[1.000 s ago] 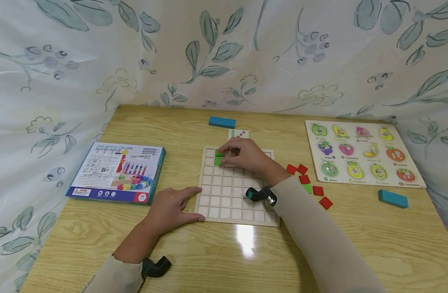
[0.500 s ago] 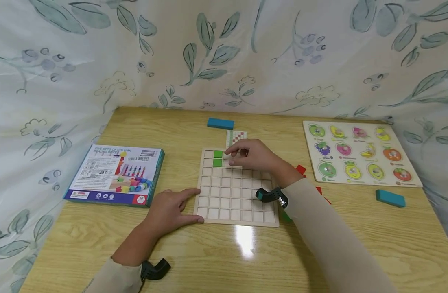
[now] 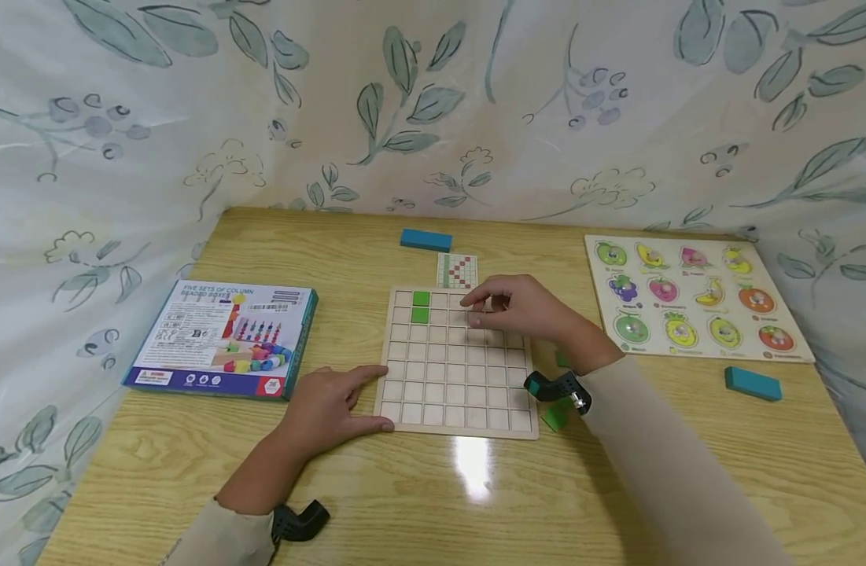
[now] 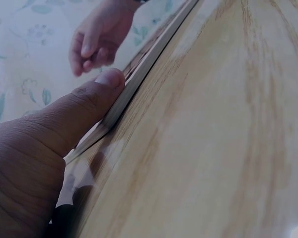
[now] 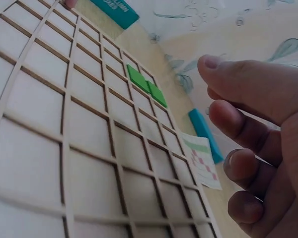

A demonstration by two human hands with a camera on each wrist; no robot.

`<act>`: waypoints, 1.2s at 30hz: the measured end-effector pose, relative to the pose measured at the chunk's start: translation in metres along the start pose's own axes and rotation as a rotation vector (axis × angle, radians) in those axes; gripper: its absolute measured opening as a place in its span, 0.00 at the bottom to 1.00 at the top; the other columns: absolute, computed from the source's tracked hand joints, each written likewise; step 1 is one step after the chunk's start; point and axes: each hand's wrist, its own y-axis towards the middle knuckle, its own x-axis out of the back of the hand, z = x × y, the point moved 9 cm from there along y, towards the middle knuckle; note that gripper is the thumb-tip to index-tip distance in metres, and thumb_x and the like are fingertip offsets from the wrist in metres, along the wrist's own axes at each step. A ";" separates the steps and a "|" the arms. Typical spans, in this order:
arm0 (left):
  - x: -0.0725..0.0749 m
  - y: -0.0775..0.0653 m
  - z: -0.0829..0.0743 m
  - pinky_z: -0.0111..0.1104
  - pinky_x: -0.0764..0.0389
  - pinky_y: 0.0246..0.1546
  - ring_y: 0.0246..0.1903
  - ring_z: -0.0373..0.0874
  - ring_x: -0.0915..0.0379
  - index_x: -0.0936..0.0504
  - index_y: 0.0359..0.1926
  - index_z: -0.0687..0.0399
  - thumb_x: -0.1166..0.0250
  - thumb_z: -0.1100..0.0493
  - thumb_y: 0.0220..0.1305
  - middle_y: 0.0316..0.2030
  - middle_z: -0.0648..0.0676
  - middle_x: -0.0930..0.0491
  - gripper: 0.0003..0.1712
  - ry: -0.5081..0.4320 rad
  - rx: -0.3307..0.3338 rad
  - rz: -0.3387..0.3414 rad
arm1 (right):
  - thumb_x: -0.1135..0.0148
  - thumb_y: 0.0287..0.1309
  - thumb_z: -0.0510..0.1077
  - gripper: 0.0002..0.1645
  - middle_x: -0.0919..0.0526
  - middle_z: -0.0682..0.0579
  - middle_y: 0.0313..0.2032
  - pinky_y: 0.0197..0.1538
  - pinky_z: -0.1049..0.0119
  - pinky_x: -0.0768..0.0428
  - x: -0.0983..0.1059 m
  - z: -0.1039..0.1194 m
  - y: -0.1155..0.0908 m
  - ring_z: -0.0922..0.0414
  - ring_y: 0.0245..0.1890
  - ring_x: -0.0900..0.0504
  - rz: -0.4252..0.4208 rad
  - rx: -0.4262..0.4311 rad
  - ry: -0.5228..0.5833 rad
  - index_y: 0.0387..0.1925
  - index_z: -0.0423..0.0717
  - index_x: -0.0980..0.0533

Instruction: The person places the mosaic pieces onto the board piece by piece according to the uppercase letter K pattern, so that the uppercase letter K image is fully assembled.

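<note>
In the head view, the clock is laid around the grid board (image 3: 436, 391), with twelve at the far side; the board lies flat on the table (image 3: 319, 503). The left hand (image 3: 326, 405) is at eight o'clock, its thumb and index finger spread apart, and their tips touch the board's near-side edge. The right hand (image 3: 521, 310) is above the board toward two o'clock; its fingers are loosely bent, with a gap between thumb and index. Two green tiles (image 3: 420, 315) sit in the grid at eleven o'clock, one directly behind the other. A pattern card (image 3: 458, 270) is at twelve, just beyond the board, with a blue block (image 3: 425, 240) farther behind. Loose green pieces (image 3: 556, 414) lie at four, a box (image 3: 220, 338) at nine.

In the left wrist view, the left thumb presses on the board's edge; how the other fingers are, I cannot tell. The right hand appears at eleven o'clock.

In the right wrist view, the right fingers, at three o'clock, are curved, the thumb apart from them. The two green tiles are at twelve.
</note>
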 end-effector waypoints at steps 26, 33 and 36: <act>0.001 -0.001 -0.002 0.34 0.39 0.30 0.19 0.31 0.53 0.14 0.65 0.41 0.18 0.28 0.47 0.18 0.34 0.44 0.46 -0.002 0.000 -0.013 | 0.23 0.66 0.45 0.15 0.18 0.49 0.38 0.37 0.64 0.27 0.059 -0.049 -0.090 0.50 0.37 0.26 -0.092 -0.157 -0.031 0.53 0.50 0.12; 0.000 0.000 -0.001 0.34 0.40 0.30 0.19 0.32 0.53 0.15 0.65 0.41 0.18 0.28 0.47 0.18 0.34 0.43 0.46 -0.006 0.001 -0.010 | 0.23 0.65 0.39 0.14 0.16 0.50 0.40 0.37 0.66 0.26 0.062 -0.056 -0.109 0.53 0.36 0.26 -0.095 -0.108 0.002 0.52 0.47 0.12; 0.001 0.000 0.000 0.34 0.40 0.30 0.19 0.31 0.52 0.14 0.64 0.41 0.18 0.28 0.47 0.18 0.34 0.43 0.46 -0.009 0.001 -0.016 | 0.23 0.64 0.40 0.14 0.17 0.51 0.39 0.38 0.67 0.26 0.062 -0.058 -0.115 0.54 0.36 0.25 -0.101 -0.097 -0.022 0.51 0.48 0.12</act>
